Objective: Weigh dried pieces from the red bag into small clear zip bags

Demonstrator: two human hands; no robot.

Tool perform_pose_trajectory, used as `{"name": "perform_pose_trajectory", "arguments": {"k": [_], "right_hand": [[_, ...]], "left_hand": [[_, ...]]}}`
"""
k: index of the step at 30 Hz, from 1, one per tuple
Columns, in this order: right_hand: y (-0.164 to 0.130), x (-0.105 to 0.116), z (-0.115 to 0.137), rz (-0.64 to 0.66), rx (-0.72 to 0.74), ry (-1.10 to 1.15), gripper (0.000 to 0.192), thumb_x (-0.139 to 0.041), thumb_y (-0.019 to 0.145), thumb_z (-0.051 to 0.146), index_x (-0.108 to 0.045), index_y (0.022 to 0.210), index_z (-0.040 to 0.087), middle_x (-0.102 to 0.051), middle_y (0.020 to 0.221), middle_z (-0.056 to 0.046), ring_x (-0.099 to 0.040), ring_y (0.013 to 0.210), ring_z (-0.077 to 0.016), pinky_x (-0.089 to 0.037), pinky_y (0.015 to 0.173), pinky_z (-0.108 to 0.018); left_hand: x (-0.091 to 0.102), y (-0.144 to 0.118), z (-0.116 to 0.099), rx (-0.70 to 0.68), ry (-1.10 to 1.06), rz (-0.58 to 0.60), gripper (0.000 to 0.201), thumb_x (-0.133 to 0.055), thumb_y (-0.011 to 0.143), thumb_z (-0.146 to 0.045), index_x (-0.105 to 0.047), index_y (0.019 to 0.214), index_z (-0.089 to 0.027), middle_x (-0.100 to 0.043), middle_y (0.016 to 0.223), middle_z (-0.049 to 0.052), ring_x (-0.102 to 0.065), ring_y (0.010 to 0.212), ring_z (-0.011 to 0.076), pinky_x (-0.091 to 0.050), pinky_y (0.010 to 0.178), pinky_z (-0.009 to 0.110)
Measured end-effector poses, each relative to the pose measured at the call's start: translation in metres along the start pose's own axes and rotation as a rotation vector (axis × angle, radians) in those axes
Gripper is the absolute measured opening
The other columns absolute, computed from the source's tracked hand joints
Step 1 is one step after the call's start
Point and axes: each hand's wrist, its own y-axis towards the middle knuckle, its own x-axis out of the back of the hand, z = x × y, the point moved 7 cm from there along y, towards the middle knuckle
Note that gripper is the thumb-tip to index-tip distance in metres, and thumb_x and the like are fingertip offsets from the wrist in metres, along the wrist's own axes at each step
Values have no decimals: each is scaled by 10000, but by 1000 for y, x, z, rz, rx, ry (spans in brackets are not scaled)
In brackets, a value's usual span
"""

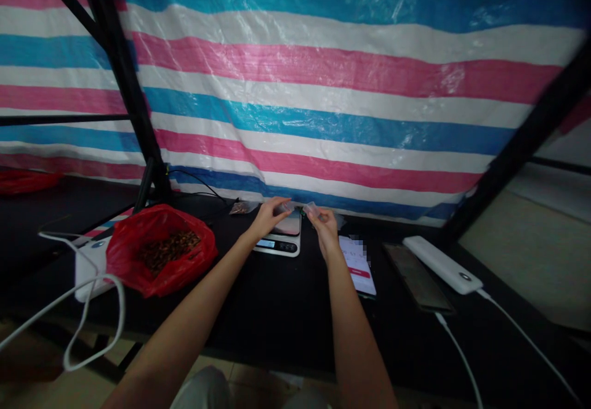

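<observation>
- Hanging behind everything, a striped tarp [323,89] in blue, pink and white fills the back of the view.
- Below it runs a dark worktop [277,304], crossed by white cables.
- On its left sits a red bag [161,255], open, with brown bits inside.
- To the right lie a white power bank [442,264], a dark phone [418,276] and a booklet [357,264].
- At the middle back stands a small kitchen scale [282,236].
- Just above the scale, the left hand [268,215] and right hand [325,224] hold a small clear bag [300,207] between them, fingers pinched on its two ends.
</observation>
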Motion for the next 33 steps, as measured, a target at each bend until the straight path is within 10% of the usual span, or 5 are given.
{"name": "perform_pose_trajectory", "arguments": {"k": [4,8,16,27,33], "right_hand": [[-5,2,-1,22,-48,40,501,-634,627,533,-452,1020,282,-576,929,9,-620,831,-146,-482,775,-336],[-8,3,14,70,3,-99,479,-516,725,554,-475,1116,281,-579,1013,-22,-615,836,-153,-478,756,-306],[-14,10,3,306,-35,-375,309,-726,512,295,-509,715,211,-599,734,20,-586,763,-177,-440,812,-398],[-30,13,2,493,-273,-542,442,-688,452,64,-606,866,197,-632,694,3,-621,675,-183,-504,705,-393],[-28,15,6,539,-204,-738,862,-489,531,-38,-340,1325,263,-618,1036,-56,-623,852,-160,-511,762,-330]], "left_hand": [[-18,-5,14,-33,165,154,485,-590,762,-348,-511,1210,-179,-549,1212,104,-490,1131,224,-346,992,401],[3,-13,11,-23,312,-19,503,-475,838,-340,-387,1313,-198,-480,1282,95,-417,1199,212,-286,1031,409],[55,-27,5,27,394,-326,259,-367,854,-171,-603,959,-161,-590,995,71,-513,993,187,-382,907,329],[44,-27,4,-21,548,-178,211,-402,833,-135,-603,891,-160,-589,928,67,-507,937,199,-380,855,334],[43,-25,4,-25,564,-208,210,-400,832,-124,-577,942,-150,-597,917,64,-514,917,197,-395,844,329]]}}
